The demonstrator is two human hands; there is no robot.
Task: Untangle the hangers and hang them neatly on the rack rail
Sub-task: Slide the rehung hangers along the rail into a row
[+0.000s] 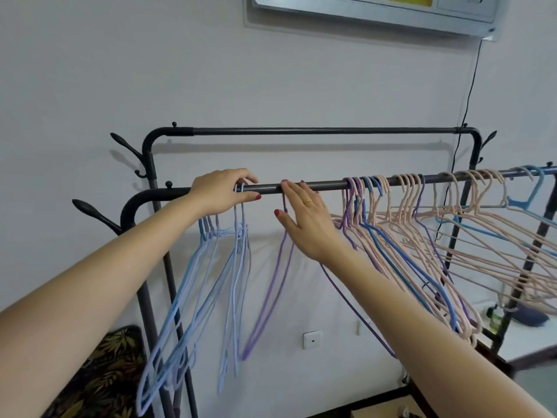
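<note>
Purple plastic, one lone purple hanger (272, 285) hangs from the front rack rail (325, 185), blurred as if swinging, between a sorted light blue hanger group (208, 285) near the rail's left end and a crowded pink, blue and purple hanger bunch (422, 236) filling the right half.

We see our right hand (304, 218) with fingers straight and spread, fingertips touching the rail just beside the purple hook, thumb out below; it holds nothing. Our left hand (223, 190) curls over the rail at the left, fingers wrapped over the bar and thumb under it, pinching the hooks of the two nearest light blue hangers against it.

To do this step well, we judge that the purple hanger should be steadied first, then slid left along the rail by its hook, not its shoulders, so it stays square to the bar. Our left hand can hold the blue group in place so nothing rides up or crosses. We should leave even gaps and keep all hooks facing one way.

Next, the bunch on the right looks tangled, with shoulders crossing low down; lifting one hook at a time off the rail seems safer than dragging. Behind stands a second, higher rail (316, 131), bare, against the white wall (271, 86).
</note>
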